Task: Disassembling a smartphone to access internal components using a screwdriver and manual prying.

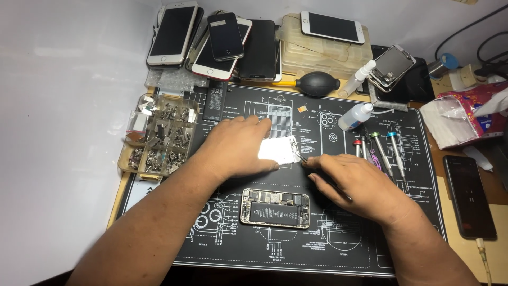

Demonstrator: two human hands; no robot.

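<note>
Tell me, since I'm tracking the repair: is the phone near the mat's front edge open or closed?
Open: the phone lies without its screen, battery and circuit board exposed.

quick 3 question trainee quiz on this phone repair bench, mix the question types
1. True or false: the opened phone lies nearer the person than the white screen panel.
2. Which hand holds the tweezers? A left hand B right hand
3. Fill in: the clear parts tray sits at the mat's ____ edge.

Key: 1 true; 2 B; 3 left
</note>
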